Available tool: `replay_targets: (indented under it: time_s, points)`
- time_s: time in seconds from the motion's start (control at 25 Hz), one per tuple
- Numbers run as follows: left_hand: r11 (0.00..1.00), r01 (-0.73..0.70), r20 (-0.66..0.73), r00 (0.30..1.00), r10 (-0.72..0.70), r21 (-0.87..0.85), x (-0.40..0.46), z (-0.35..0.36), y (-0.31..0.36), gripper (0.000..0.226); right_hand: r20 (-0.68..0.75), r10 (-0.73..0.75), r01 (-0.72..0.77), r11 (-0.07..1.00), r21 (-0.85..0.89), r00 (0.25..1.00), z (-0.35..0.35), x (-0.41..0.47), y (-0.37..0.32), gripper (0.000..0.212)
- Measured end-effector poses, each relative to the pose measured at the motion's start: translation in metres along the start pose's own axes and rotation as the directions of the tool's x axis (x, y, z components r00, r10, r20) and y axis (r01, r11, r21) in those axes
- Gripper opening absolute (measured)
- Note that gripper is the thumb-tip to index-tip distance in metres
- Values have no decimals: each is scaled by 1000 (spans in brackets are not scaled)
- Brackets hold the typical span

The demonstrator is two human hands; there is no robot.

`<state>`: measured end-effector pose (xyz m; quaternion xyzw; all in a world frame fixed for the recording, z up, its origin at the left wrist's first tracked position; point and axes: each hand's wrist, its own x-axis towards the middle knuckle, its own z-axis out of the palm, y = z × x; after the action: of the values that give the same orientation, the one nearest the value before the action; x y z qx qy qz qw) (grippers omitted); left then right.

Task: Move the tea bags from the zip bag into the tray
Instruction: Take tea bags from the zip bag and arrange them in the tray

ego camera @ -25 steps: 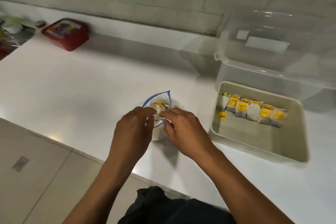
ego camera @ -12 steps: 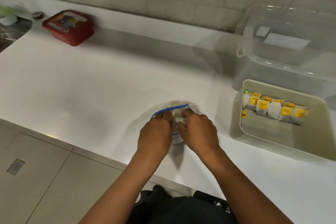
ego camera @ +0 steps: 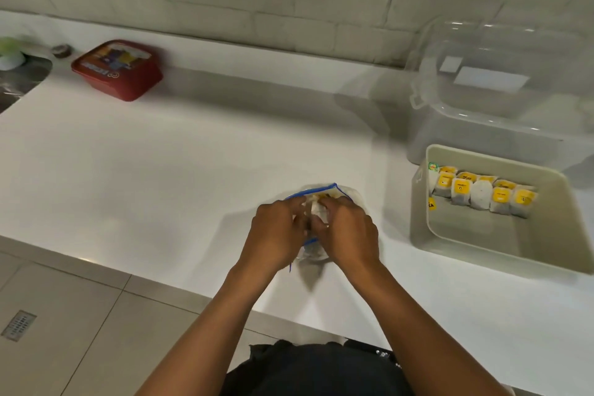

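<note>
Left hand holds zip bag mouth open so right hand can pinch a tea bag, tray waiting right

Very little can be read here. In the tray near the right edge of the counter, a small yellow tag lies by the left wall, showing the dark letters "EA"; whatever comes before them is cut off. The tea bags lined along the tray's far wall carry yellow labels with dark marks, too small and blurred to make out. A green and yellow round sticker sits at the tray's far left corner, its print unreadable. The red box near the counter's far left corner has pale lettering along its lid edge and a coloured picture label, both too smeared to read.
</note>
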<state>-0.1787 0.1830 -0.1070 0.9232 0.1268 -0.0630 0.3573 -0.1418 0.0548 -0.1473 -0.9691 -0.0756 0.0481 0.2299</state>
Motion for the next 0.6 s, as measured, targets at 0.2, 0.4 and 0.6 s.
replay_targets:
  time_s: [0.2,0.4,0.6]
  points:
    - [970,-42,-60,998,29,-238,2,-8,-7,30,-36,-68,77,933,351,997,-22,-2,4,13]
    - [977,-134,-67,990,125,-167,7,-1,-10,30,236,-65,-108,751,651,970,-40,-8,-2,20]
    - [962,-129,-128,987,101,-240,11,4,-11,27,308,-9,-225,663,714,951,-41,-7,5,18]
